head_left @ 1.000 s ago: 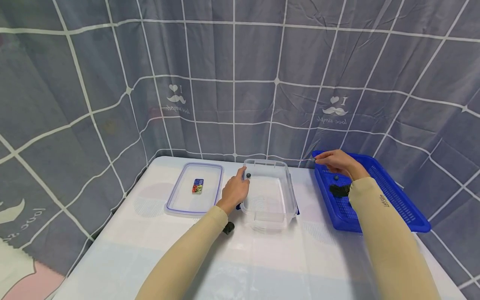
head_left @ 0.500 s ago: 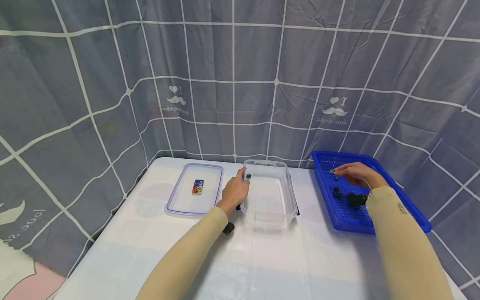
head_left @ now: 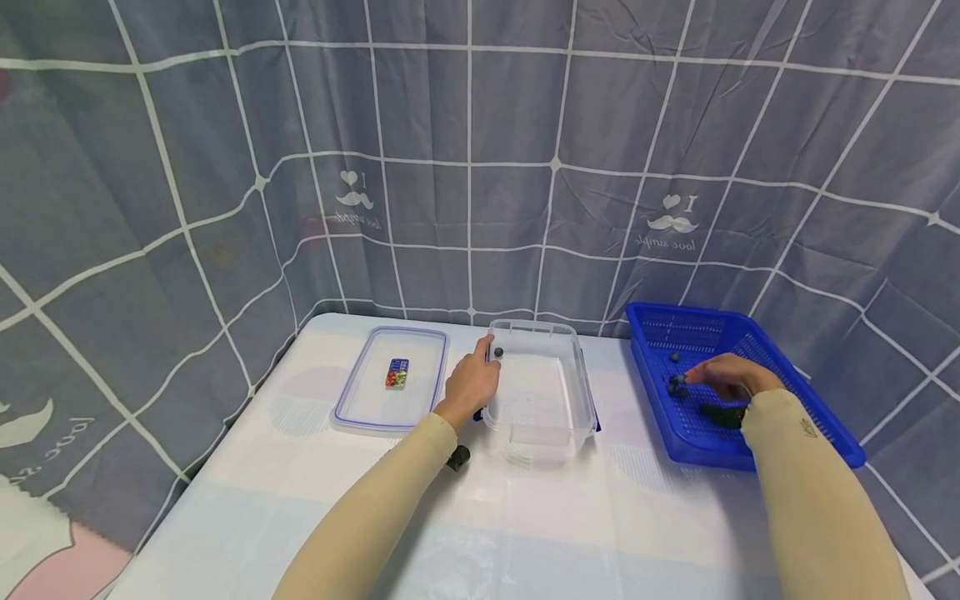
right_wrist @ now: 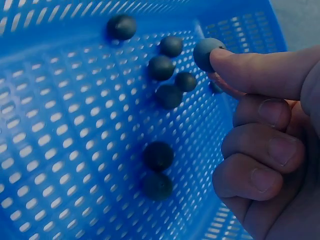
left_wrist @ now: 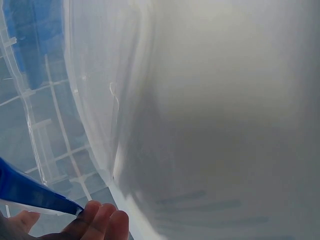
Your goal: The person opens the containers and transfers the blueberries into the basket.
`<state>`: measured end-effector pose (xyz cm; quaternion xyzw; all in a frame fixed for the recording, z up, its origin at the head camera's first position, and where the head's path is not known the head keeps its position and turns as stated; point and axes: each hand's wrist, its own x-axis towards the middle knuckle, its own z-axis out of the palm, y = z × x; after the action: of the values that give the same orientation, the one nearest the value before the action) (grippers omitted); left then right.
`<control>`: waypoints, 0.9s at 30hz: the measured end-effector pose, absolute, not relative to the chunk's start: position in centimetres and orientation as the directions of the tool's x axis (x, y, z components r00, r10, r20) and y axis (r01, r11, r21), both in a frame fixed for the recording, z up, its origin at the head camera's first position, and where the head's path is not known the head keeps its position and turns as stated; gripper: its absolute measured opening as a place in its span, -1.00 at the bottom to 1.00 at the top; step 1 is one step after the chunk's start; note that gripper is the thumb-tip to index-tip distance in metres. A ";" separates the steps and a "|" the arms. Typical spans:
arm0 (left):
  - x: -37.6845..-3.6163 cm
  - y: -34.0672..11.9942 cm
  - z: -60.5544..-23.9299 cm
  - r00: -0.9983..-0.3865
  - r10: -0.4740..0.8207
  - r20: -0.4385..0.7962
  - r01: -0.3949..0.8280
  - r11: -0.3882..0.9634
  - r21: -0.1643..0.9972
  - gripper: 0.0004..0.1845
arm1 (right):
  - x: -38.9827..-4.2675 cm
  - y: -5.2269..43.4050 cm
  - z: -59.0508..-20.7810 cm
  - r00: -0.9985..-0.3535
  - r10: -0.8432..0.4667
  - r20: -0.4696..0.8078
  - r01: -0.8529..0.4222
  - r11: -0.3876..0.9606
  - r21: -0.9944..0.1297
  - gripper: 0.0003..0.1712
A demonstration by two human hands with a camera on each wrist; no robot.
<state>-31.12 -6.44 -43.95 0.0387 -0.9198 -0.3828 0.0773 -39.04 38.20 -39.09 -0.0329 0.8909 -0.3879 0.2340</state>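
My left hand (head_left: pixel 472 379) holds the left wall of a clear plastic food container (head_left: pixel 536 437). In the left wrist view, its fingertips (left_wrist: pixel 117 225) lie by the container's blue latch (left_wrist: pixel 35 192). A single blueberry (head_left: pixel 498 352) sits inside the container near its back left corner. Over a blue plastic basket (head_left: pixel 690 450), my right hand (head_left: pixel 727 375) pinches a blueberry (right_wrist: pixel 202 54) between thumb and index finger, the other fingers curled in. Several more blueberries (right_wrist: pixel 161 68) lie on the basket's slotted floor below that hand.
Left of the container, a clear lid (head_left: pixel 367 400) with a blue seal and a small colourful label (head_left: pixel 397 373) lies flat on the white-covered table (head_left: pixel 555 533). A grey checked curtain (head_left: pixel 510 200) hangs behind and along the sides.
My right hand has moved from the basket's back left edge rightward and down into the basket, with a blueberry at its fingertips. The left hand and container stay in place.
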 end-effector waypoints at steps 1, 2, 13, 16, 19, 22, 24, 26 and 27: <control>-31.1 -6.5 -44.0 -0.985 -0.132 0.112 -0.014 0.706 0.708 -0.42 | -39.0 38.2 -39.2 -0.887 -0.236 -0.396 0.130 0.696 -0.706 -0.53; -31.1 -6.4 -43.9 -0.985 -0.132 0.113 -0.014 0.706 0.708 -0.42 | -39.0 38.3 -39.3 -0.887 -0.236 -0.397 0.130 0.697 -0.705 -0.54; -31.1 -6.4 -43.9 -0.985 -0.133 0.114 -0.014 0.709 0.705 -0.42 | -38.9 38.5 -39.6 -0.893 -0.245 -0.377 0.104 0.703 -0.703 -0.53; -31.2 -6.4 -44.0 -0.985 -0.131 0.112 -0.014 0.708 0.706 -0.41 | -39.0 37.9 -39.0 -0.903 -0.247 -0.351 0.078 0.710 -0.700 -0.46; -31.3 -6.4 -44.0 -0.985 -0.129 0.114 -0.011 0.710 0.704 -0.41 | -39.3 37.0 -38.0 -0.912 -0.265 -0.313 0.038 0.705 -0.708 -0.45; -31.3 -6.5 -44.0 -0.984 -0.132 0.120 -0.010 0.715 0.699 -0.41 | -39.7 35.9 -36.8 -0.920 -0.282 -0.272 -0.001 0.696 -0.718 -0.51; -31.3 -6.5 -44.1 -0.983 -0.136 0.123 -0.012 0.717 0.697 -0.41 | -40.0 35.0 -36.1 -0.926 -0.285 -0.249 -0.019 0.692 -0.722 -0.53; -31.3 -6.4 -44.1 -0.983 -0.138 0.124 -0.013 0.719 0.695 -0.42 | -40.2 34.1 -35.3 -0.929 -0.292 -0.229 -0.036 0.686 -0.726 -0.52; -31.3 -6.4 -44.1 -0.983 -0.138 0.122 -0.014 0.719 0.695 -0.41 | -40.2 33.6 -34.9 -0.929 -0.295 -0.224 -0.043 0.688 -0.724 -0.50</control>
<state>-31.28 -6.43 -44.10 0.0412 -0.9235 -0.3723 0.0829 -40.25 33.60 -34.90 -0.0935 0.9040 -0.3838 0.1638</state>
